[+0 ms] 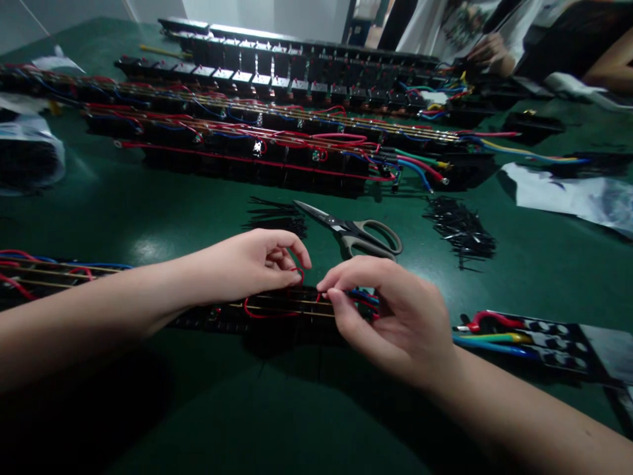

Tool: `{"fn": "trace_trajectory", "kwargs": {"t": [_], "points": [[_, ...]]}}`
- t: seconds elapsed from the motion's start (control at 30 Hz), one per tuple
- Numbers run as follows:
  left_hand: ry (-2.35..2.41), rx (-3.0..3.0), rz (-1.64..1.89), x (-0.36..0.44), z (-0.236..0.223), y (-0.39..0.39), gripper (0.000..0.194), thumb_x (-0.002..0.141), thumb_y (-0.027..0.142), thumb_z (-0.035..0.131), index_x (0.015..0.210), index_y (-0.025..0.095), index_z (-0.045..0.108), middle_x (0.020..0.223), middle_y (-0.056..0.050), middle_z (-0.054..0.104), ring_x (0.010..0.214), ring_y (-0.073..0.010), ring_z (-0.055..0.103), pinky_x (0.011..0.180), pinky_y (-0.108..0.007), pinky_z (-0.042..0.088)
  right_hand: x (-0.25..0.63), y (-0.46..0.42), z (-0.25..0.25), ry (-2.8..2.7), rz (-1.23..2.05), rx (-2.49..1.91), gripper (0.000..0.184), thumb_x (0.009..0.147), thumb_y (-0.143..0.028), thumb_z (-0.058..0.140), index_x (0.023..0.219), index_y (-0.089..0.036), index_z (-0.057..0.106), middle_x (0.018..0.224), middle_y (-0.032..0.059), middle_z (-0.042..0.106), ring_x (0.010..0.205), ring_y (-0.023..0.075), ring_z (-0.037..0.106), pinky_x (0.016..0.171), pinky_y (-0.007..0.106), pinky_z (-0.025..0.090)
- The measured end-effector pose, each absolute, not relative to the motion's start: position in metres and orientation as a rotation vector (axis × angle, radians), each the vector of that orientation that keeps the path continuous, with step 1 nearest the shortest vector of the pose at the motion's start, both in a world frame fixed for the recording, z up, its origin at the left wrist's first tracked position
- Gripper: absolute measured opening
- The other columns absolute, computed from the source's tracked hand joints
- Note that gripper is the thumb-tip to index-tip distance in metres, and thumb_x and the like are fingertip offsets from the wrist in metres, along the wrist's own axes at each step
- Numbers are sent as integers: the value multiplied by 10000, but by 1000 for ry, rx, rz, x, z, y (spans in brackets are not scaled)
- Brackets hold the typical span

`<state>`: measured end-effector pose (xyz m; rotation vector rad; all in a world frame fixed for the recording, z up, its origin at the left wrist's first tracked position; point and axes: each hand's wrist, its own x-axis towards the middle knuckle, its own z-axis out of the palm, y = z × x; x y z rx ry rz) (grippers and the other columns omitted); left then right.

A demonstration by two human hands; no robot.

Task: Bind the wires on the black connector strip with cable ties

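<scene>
A long black wired assembly (225, 316) lies across the table in front of me, with brass-coloured rods and red and blue wires along its top. My left hand (277, 260) is above its middle, thumb and fingers closed on a thin red wire (300, 272). A loop of red wire (267, 315) bows out below that hand. Close by on the right, my right hand (380, 310) pinches a thin black strip that looks like a cable tie (324, 294), between thumb and index finger. The palm hides part of the wiring behind it.
Grey-handled scissors (368, 234) lie beyond my hands, between two piles of black cable ties (277, 216) (462, 227). More wired assemblies (277, 142) line the back. Thick coloured cables (499, 338) end at the right. Another person's hand (489, 53) is at the far right.
</scene>
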<state>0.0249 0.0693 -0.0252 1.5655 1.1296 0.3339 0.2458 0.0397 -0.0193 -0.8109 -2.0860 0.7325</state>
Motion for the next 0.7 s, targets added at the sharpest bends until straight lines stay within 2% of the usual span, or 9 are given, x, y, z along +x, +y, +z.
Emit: {"fn": "trace_trajectory", "kwargs": {"t": [0.27, 0.53, 0.7], "points": [[1136, 1500, 384, 24, -28, 71, 196, 778, 328, 684, 944, 226, 663, 742, 17, 708, 693, -160, 682, 625, -282, 544, 245, 40, -20, -2255, 566, -594, 158, 894, -90, 605, 893, -248, 617, 825, 54, 760, 734, 177, 718, 662, 292, 591], [1149, 1499, 366, 24, -28, 72, 238, 757, 324, 695, 967, 211, 680, 769, 18, 716, 719, -151, 676, 648, -265, 534, 247, 40, -28, -2410, 337, -385, 74, 928, -161, 627, 891, -224, 637, 843, 69, 780, 778, 179, 721, 742, 306, 590], [1157, 1485, 323, 25, -23, 72, 242, 774, 331, 692, 975, 197, 677, 788, 19, 710, 727, -141, 653, 655, -246, 523, 245, 38, -29, -2430, 277, -346, 157, 983, -163, 585, 849, -162, 668, 840, 87, 772, 792, 186, 695, 783, 319, 587]]}}
